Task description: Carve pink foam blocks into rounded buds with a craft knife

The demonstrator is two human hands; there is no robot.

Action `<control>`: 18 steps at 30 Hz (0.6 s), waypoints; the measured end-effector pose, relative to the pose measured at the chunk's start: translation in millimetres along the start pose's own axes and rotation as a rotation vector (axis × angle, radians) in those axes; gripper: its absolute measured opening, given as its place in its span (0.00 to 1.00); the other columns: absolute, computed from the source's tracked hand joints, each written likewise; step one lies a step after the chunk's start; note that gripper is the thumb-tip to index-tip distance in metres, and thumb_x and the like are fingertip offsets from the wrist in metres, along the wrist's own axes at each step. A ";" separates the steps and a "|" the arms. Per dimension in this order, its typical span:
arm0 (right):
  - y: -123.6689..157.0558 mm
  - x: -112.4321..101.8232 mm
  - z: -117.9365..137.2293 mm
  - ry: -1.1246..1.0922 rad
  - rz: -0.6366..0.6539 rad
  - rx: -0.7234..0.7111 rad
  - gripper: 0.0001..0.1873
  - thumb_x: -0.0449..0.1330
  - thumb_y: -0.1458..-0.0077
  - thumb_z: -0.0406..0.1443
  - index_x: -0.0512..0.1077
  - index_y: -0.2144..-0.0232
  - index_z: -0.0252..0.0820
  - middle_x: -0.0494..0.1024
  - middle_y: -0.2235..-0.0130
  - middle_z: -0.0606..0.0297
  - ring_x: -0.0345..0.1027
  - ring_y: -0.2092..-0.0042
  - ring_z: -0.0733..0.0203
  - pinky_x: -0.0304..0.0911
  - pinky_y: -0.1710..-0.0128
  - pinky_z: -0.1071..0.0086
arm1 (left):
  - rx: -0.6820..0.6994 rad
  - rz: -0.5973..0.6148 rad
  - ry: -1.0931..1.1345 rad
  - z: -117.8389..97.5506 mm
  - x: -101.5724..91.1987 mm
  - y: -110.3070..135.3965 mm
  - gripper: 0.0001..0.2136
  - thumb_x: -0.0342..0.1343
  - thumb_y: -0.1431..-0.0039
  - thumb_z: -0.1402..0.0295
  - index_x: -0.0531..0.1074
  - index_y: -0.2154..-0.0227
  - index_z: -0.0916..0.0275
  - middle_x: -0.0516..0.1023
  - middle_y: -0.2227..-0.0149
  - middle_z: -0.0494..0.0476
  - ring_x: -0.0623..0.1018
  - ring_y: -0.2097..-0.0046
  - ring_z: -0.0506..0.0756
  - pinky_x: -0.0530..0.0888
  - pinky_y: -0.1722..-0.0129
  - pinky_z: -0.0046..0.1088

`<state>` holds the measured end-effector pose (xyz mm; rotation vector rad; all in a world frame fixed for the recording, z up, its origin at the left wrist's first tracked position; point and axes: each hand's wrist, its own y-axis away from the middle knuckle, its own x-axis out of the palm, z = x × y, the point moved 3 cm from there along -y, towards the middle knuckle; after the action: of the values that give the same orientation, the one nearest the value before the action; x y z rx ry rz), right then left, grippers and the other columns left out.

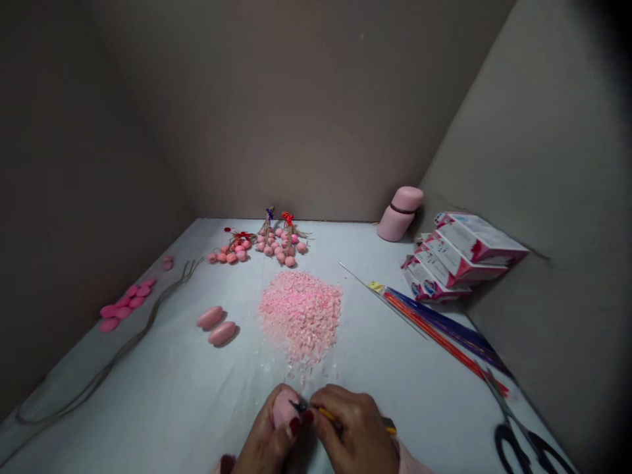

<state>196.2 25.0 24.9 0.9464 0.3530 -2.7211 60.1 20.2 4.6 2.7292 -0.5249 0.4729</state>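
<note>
At the bottom centre my left hand (pixel 269 438) is closed around a pink soap bar (pixel 284 405). My right hand (pixel 358 431) is closed on a thin yellow-handled tool (pixel 328 415), whose dark tip touches the soap. Just beyond the hands lies a heap of pink soap shavings (pixel 301 313) on the pale table (pixel 162 388).
Two whole pink soap bars (pixel 217 326) lie left of the heap. Pink discs (pixel 126 306) and a long cord (pixel 113 359) are at the left. Bunches of pink balls (pixel 269 247) sit at the back. A pink flask (pixel 399 214), stacked boxes (pixel 459 257), coloured sticks (pixel 444 336) and scissors (pixel 523 441) are on the right.
</note>
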 end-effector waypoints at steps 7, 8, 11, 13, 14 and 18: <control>-1.1 -7.7 0.0 -0.019 -0.097 0.001 0.13 0.47 0.39 0.37 0.68 0.72 0.43 0.72 0.73 0.66 0.66 0.70 0.63 0.53 0.71 0.73 | -0.005 -0.054 0.085 -0.9 4.8 1.5 0.18 0.56 0.52 0.51 0.57 0.78 0.58 0.50 0.80 0.43 0.51 0.78 0.47 0.52 0.79 0.25; -0.6 -6.8 0.7 -0.022 -0.086 -0.016 0.12 0.47 0.39 0.37 0.68 0.72 0.42 0.72 0.73 0.66 0.66 0.70 0.63 0.53 0.71 0.73 | -0.007 -0.065 0.116 0.4 4.5 1.0 0.17 0.56 0.50 0.52 0.57 0.77 0.58 0.50 0.80 0.43 0.52 0.78 0.46 0.52 0.80 0.24; 0.7 -4.1 1.1 -0.021 -0.066 -0.043 0.12 0.47 0.38 0.36 0.67 0.71 0.42 0.71 0.73 0.66 0.66 0.70 0.63 0.53 0.71 0.73 | -0.025 -0.073 0.155 2.7 2.6 -0.8 0.18 0.55 0.49 0.52 0.56 0.78 0.58 0.52 0.81 0.41 0.51 0.81 0.44 0.50 0.84 0.20; 1.0 -3.6 0.3 -0.019 -0.071 -0.047 0.12 0.47 0.38 0.36 0.67 0.71 0.42 0.71 0.73 0.66 0.66 0.70 0.63 0.53 0.71 0.73 | -0.048 -0.085 0.135 2.8 0.6 -1.8 0.19 0.56 0.52 0.49 0.58 0.77 0.58 0.53 0.82 0.40 0.49 0.84 0.42 0.48 0.88 0.18; 1.1 -3.7 -0.2 -0.019 -0.075 -0.047 0.12 0.47 0.38 0.36 0.67 0.71 0.42 0.71 0.73 0.66 0.66 0.70 0.63 0.53 0.71 0.73 | -0.056 -0.097 0.126 2.6 -0.4 -2.1 0.20 0.57 0.54 0.47 0.61 0.75 0.59 0.54 0.83 0.39 0.49 0.85 0.41 0.48 0.89 0.17; 1.9 -3.3 -1.3 -0.012 -0.076 -0.050 0.11 0.47 0.38 0.36 0.67 0.70 0.42 0.72 0.72 0.66 0.67 0.70 0.63 0.54 0.71 0.73 | -0.098 -0.180 0.147 4.6 -3.2 -2.5 0.25 0.61 0.58 0.48 0.65 0.61 0.59 0.63 0.79 0.40 0.53 0.87 0.38 0.50 0.89 0.15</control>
<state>200.1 24.0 25.7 0.9204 0.4623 -2.7711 59.5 21.7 -1.3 2.5928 -0.2548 0.5783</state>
